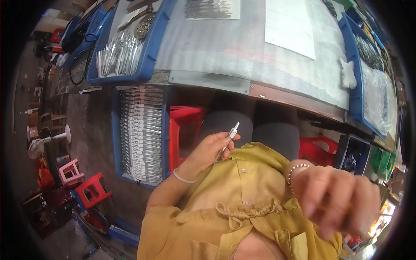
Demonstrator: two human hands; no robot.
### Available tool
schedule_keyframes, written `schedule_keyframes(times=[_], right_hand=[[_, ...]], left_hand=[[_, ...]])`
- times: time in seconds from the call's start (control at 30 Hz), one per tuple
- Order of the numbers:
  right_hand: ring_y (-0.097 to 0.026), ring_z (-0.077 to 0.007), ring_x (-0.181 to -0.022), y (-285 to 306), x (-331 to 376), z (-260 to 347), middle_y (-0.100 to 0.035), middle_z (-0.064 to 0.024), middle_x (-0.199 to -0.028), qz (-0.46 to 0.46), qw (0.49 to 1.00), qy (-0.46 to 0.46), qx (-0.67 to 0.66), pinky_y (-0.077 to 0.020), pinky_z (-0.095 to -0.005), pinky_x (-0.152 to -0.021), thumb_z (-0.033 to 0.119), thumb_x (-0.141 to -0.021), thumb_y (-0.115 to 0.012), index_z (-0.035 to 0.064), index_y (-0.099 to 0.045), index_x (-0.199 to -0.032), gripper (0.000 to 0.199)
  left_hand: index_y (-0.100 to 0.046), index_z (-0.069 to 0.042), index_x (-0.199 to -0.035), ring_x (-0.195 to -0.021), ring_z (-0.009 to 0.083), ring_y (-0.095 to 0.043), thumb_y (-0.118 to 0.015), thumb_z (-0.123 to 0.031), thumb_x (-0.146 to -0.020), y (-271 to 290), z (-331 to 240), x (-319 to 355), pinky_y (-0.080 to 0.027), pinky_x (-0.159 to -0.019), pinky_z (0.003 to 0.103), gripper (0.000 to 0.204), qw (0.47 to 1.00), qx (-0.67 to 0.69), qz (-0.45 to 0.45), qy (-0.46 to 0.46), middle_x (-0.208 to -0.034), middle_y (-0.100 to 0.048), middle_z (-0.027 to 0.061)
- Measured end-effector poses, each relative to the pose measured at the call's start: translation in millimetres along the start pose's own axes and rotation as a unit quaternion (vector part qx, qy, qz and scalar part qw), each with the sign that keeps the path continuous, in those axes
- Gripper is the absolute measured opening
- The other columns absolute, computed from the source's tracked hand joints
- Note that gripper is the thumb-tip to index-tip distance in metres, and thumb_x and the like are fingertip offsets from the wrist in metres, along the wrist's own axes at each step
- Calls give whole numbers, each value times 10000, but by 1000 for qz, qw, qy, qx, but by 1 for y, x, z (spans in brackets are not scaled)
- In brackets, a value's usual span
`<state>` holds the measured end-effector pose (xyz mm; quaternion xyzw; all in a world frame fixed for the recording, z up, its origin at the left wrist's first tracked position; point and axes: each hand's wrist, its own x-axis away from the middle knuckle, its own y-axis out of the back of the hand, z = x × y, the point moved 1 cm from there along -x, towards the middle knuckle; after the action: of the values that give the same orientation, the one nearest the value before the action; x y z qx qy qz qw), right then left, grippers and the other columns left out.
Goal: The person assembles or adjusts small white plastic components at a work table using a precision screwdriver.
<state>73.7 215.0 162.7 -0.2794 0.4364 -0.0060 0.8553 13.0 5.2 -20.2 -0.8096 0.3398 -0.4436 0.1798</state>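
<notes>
My left hand (215, 148) is in front of my yellow shirt, closed around a slim silver tool (225, 147). A white part with a narrow tip (234, 131) sticks up past my fingers from the tool's upper end; its exact kind is unclear. My right hand (340, 197), with a beaded bracelet (292, 175) at the wrist, is raised close to the camera at the lower right. Its fingers bend downward and are blurred, and whatever is under them is hidden. To the left of my left hand stands a blue bin (116, 143) with many stacked silver pieces carrying white parts.
A worktable (208, 52) lies ahead, bearing a white sheet (290, 26) and a row of metal pieces (210, 8). A blue tray (149, 60) of slim silver pieces sits at its left, another blue tray (356, 95) with plastic bags at its right. Red stools (184, 130) flank my legs.
</notes>
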Motion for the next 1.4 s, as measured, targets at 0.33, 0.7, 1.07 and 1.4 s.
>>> schedule_keyframes(times=[0.33, 0.7, 1.07, 1.4], right_hand=[[-631, -141, -881, -4, -19, -3, -624, -67, -979, 16, 988, 149, -48, -626, -329, -608, -40, -889, -515, 30, -488, -1013, 145], [-557, -145, -824, -28, -34, -13, -599, -91, -1079, -94, 991, 49, -78, -533, -297, -559, 4, -858, -542, 67, -545, -879, 67], [-587, -348, -683, 71, 80, -60, -611, -177, -831, 144, 804, -402, 413, -472, -443, -648, 49, -883, -533, 21, -538, -972, 93], [-607, -396, -737, 96, 103, -74, -617, -179, -889, 142, 728, -412, 529, -472, -448, -592, -8, -821, -559, 20, -540, -1004, 186]], left_hand=[[-549, 21, -1261, -672, 47, -522, -475, -163, -1014, -1, 3, -10, -426, -616, 172, 317, 1000, -21, 23, -1, -881, -594, -7], [-552, 19, -1255, -673, 49, -529, -481, -161, -1010, 4, 2, -11, -425, -609, 170, 312, 1000, -8, -1, 0, -878, -588, -3], [-579, 31, -1209, -612, 37, -464, -486, -205, -1018, 7, -16, -8, -378, -543, 178, 317, 998, -45, -16, -33, -799, -563, -11], [-598, 36, -1179, -607, 37, -430, -473, -240, -1026, 2, -20, -10, -352, -537, 189, 340, 994, -104, -36, -15, -764, -537, -18]])
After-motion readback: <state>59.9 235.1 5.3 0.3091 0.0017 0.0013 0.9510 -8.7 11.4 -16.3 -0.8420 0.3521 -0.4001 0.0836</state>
